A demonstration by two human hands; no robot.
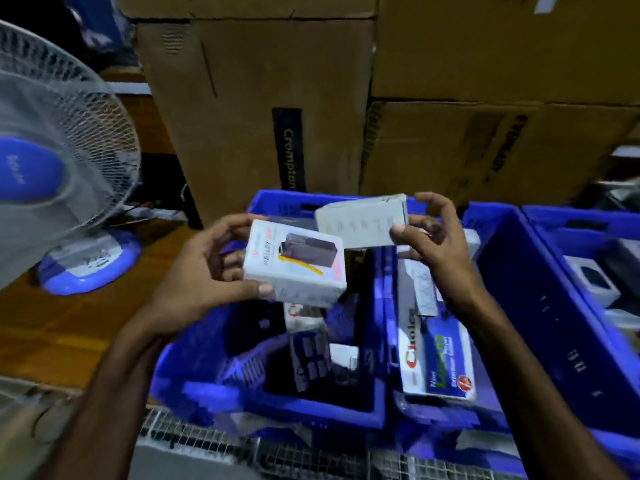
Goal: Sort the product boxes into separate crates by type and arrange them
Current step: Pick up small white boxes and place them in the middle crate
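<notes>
My left hand (204, 268) grips a white product box (294, 263) printed with a dark device picture, held above the left blue crate (194, 372). My right hand (433, 237) pinches a second white box (360, 220), plain side up, just behind and right of the first; the two boxes overlap slightly. Inside the left crate lie a dark boxed item (308, 358) and other small boxes. The middle blue crate (491, 271) holds a long blue-and-white carton (440, 362). A third blue crate (561, 223) at the right holds small white boxes (595, 278).
A white and blue table fan (59, 154) stands on the wooden surface (52, 327) at the left. Large brown cardboard cartons (263, 109) are stacked behind the crates. Wire mesh (311, 455) runs along the near edge below the crates.
</notes>
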